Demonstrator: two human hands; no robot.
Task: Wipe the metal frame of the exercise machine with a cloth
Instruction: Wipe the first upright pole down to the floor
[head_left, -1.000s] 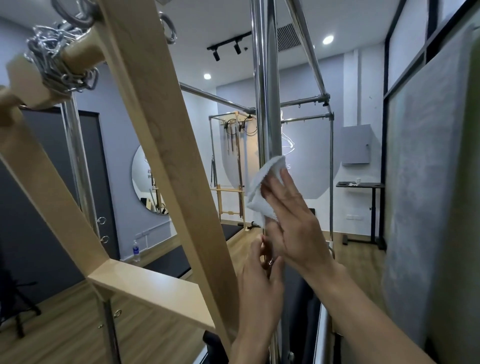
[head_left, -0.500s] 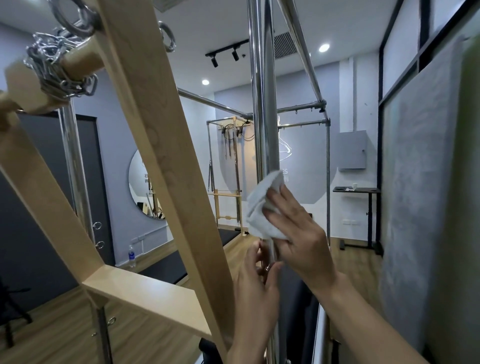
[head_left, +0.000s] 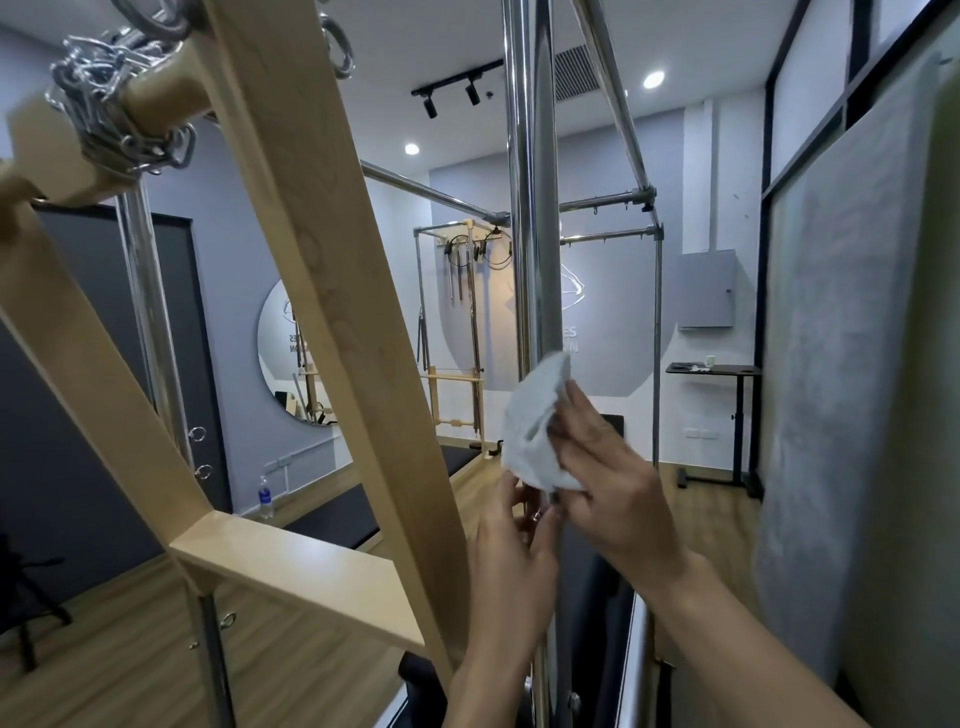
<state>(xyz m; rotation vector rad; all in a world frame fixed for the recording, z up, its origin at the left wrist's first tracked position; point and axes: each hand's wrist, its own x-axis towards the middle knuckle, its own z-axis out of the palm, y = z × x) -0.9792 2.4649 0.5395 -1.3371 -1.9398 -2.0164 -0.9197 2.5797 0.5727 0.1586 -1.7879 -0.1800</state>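
Observation:
A shiny upright metal pole (head_left: 535, 208) of the exercise machine's frame runs from the ceiling down past my hands. A white cloth (head_left: 535, 431) is wrapped around it at mid height. My right hand (head_left: 608, 478) holds the cloth against the pole, fingers curled over it. Just below, my left hand (head_left: 514, 551) grips the same pole, thumb and fingers around it. The pole's stretch under both hands is hidden.
Slanted pale wooden beams (head_left: 332, 312) with a bundle of chain (head_left: 104, 114) stand close on the left. More frame tubes (head_left: 613, 104) run overhead. A grey padded panel (head_left: 841, 364) fills the right. A water bottle (head_left: 265, 496) stands on the floor by the wall.
My right hand has slid the cloth down the pole, closer to my left hand. The left hand has kept its hold lower on the pole.

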